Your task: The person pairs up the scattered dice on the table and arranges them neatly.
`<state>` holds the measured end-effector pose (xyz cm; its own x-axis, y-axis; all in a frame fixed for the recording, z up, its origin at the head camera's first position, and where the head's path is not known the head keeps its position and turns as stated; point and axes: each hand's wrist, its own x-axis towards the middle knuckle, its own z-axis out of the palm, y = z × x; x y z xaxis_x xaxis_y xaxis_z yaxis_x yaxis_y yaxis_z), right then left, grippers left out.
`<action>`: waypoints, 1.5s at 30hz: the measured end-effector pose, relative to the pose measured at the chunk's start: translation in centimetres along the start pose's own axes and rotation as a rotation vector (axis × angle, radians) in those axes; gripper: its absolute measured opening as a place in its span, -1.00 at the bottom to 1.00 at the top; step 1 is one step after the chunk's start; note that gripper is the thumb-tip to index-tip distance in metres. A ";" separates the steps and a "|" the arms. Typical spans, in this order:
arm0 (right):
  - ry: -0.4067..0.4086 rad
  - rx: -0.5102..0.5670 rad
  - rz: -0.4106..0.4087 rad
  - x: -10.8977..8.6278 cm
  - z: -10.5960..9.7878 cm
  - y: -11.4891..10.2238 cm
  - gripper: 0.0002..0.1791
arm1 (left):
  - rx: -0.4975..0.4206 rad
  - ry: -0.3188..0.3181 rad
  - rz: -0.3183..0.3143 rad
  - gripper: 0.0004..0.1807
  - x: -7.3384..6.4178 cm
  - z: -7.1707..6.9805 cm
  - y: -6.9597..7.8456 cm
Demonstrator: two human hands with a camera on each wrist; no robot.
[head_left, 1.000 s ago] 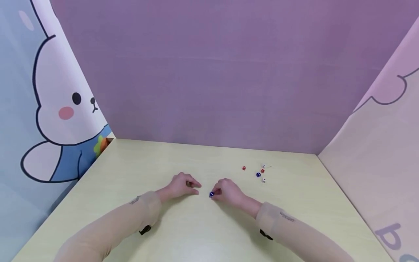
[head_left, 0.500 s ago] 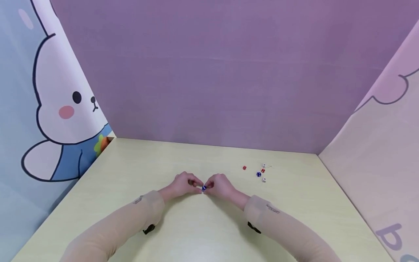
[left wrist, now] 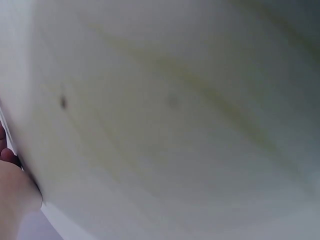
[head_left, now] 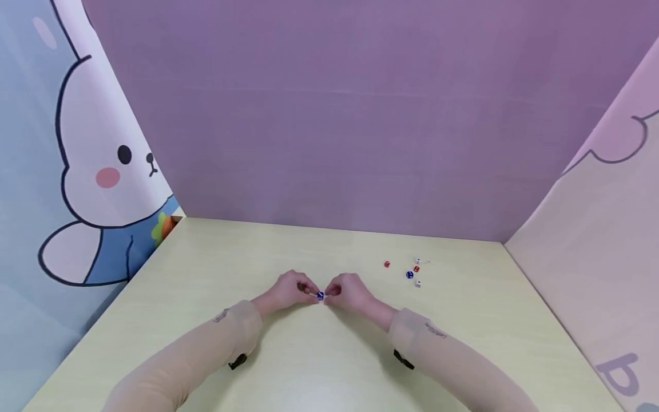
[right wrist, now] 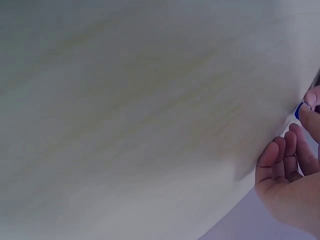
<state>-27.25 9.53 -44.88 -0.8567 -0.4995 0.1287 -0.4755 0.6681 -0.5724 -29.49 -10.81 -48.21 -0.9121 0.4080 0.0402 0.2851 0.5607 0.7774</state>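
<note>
A small blue die (head_left: 320, 296) with white pips sits between the fingertips of both hands, near the middle of the table. My left hand (head_left: 290, 290) pinches it between thumb and finger. Close on its right, the fingertips of my right hand (head_left: 350, 293) are bent, with a narrow gap appearing between them and the die. In the right wrist view the blue die (right wrist: 298, 111) is partly covered by a fingertip, so contact is hard to judge there. Only the edge of the left hand (left wrist: 19, 195) shows in the left wrist view.
Right of the hands lie another blue die (head_left: 409, 274), red dice (head_left: 387, 264) and white dice (head_left: 418, 284), loosely grouped on the pale table (head_left: 319, 366). A purple panel (head_left: 334, 143) stands along the back edge, and printed cloth panels (head_left: 92, 171) flank the sides.
My right hand has moved left, bringing the blue die to my left hand. The left fingers now pinch it, and the right fingertips have just drawn slightly apart from it.
</note>
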 end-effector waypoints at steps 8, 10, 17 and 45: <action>0.059 -0.013 0.000 -2.2 -3.2 2.1 -0.82 | 0.027 -0.015 -0.013 -0.82 0.3 0.0 0.2; 0.093 -0.028 0.018 -2.8 -4.3 3.1 -0.80 | 0.018 -0.016 -0.013 -0.82 0.3 0.0 0.2; 0.188 -0.115 0.131 -4.5 -7.6 6.8 -0.77 | 0.001 -0.017 -0.036 -0.82 0.1 -0.1 0.4; 0.194 -0.328 0.576 -5.4 -9.7 12.7 -0.73 | -0.003 -0.022 -0.017 -0.82 0.1 0.0 0.0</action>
<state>-30.59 26.07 -45.03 -0.9966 0.0724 0.0381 0.0563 0.9449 -0.3225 -29.56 -10.78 -48.20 -0.9099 0.4146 0.0130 0.2687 0.5652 0.7799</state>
